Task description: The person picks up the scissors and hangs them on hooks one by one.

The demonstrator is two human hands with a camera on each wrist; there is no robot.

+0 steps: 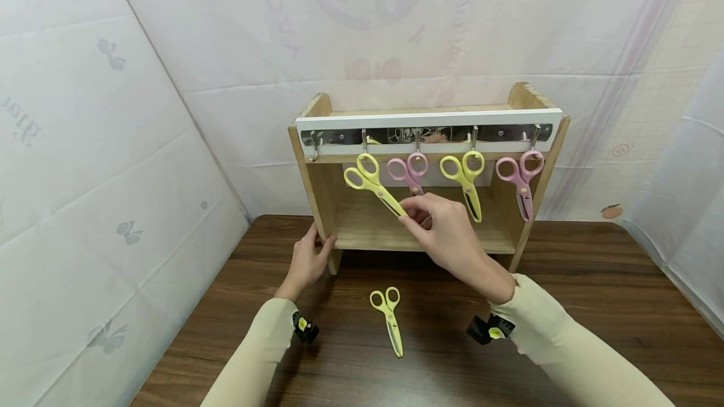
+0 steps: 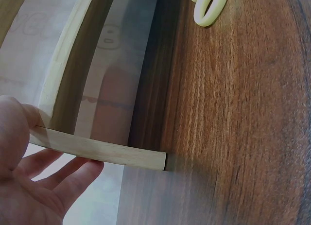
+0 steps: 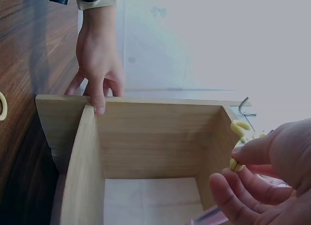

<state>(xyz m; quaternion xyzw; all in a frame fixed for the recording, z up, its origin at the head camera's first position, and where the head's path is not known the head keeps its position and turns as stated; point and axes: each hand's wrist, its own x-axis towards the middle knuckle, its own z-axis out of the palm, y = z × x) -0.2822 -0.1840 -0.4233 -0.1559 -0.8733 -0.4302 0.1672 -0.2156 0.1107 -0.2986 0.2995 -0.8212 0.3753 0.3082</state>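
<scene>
My right hand (image 1: 452,231) pinches a pair of yellow scissors (image 1: 376,186) by the blade end, between thumb and fingers. The scissors tilt, handles up and to the left, with one loop right at the second hook (image 1: 364,138) from the left. In the right wrist view, the yellow handle (image 3: 239,129) shows beyond the thumb. With thumb in front and fingers outside, my left hand (image 1: 307,262) grips the lower left side panel of a wooden shelf (image 2: 104,151). On the table lies another pair of yellow scissors (image 1: 390,319), handles toward the shelf.
A metal hook rail (image 1: 373,135) runs along the shelf's white front board (image 1: 430,119). From it hang pink scissors (image 1: 408,171), yellow scissors (image 1: 466,178) and more pink scissors (image 1: 520,181). The leftmost hook (image 1: 314,146) carries nothing. Wood-grain table (image 1: 441,357); white cloth (image 1: 243,49) behind.
</scene>
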